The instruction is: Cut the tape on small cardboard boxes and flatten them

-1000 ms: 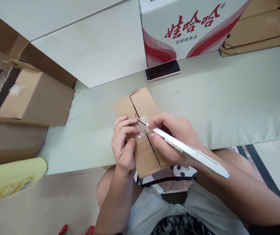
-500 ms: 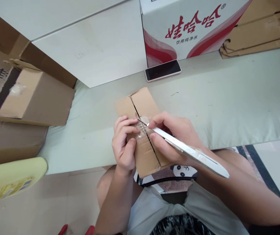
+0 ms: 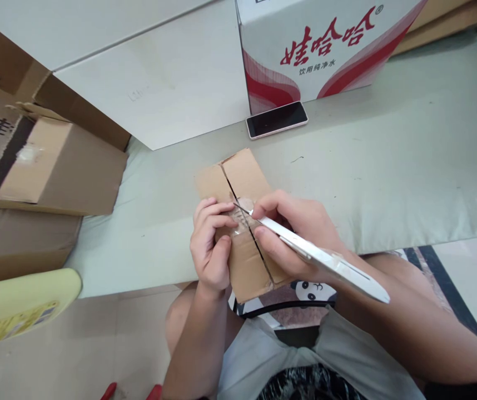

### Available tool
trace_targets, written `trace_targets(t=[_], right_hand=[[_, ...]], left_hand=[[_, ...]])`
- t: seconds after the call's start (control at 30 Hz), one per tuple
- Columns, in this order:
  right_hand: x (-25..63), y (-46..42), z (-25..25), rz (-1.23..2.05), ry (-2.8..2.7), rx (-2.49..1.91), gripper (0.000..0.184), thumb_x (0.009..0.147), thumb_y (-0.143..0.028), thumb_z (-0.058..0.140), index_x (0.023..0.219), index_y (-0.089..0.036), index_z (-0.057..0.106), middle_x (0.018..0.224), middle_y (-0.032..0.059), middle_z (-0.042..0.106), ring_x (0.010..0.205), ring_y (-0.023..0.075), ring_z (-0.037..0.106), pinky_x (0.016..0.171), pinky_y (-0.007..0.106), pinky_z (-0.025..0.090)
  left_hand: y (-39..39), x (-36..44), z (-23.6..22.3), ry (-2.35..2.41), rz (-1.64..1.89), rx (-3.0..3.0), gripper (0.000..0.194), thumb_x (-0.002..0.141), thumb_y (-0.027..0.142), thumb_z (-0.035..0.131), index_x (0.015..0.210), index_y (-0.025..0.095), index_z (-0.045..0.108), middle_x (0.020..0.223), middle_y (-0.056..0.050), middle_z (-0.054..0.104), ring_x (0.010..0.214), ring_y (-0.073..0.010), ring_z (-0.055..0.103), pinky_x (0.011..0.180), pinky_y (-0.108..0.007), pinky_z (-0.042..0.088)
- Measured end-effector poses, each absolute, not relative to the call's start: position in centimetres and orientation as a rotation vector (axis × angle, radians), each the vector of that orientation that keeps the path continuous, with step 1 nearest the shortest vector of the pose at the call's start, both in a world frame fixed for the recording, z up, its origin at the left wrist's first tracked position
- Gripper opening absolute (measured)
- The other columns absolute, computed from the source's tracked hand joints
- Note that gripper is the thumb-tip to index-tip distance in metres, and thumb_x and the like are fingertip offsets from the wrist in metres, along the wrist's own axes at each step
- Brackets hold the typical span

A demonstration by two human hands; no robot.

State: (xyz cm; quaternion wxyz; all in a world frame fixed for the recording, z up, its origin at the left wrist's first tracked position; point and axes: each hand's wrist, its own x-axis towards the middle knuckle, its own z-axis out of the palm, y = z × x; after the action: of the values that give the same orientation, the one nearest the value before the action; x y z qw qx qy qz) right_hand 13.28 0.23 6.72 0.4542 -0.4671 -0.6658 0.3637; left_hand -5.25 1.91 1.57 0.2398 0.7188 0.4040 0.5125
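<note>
right hand (image 3: 305, 222) grips cutter (image 3: 330, 261), half-curled left hand (image 3: 211, 244) braces box (image 3: 247, 266) at tabletop's (image 3: 367, 183) near edge; tape (image 3: 242, 222) still on, flaps (image 3: 244, 169) closed.

L grip (image 3: 209, 253) half-curled, R grip (image 3: 307, 225) pinched, thumb opp. index; both nr bench (image 3: 405, 166) front edge, forearms angled fwd.
</note>
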Motion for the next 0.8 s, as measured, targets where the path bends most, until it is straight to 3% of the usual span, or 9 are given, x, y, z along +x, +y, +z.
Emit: trace_targets(t=[0.8], right_hand=[[13.26,0.29,6.75,0.930,-1.641,-1.159,0.006,0.085,-0.022,0.057,0.090,-0.024,0.055,0.066,-0.0055,0.059,0.055,0.0094,0.048,0.058,0.024,0.040]], left_hand=[[1.83,-5.26,1.66,1.147,1.381,1.970,0.016,0.093,0.030,0.052,0.088,0.025,0.066,0.112,-0.004,0.075,0.120,-0.0278,0.061,0.117,-0.053,0.040]])
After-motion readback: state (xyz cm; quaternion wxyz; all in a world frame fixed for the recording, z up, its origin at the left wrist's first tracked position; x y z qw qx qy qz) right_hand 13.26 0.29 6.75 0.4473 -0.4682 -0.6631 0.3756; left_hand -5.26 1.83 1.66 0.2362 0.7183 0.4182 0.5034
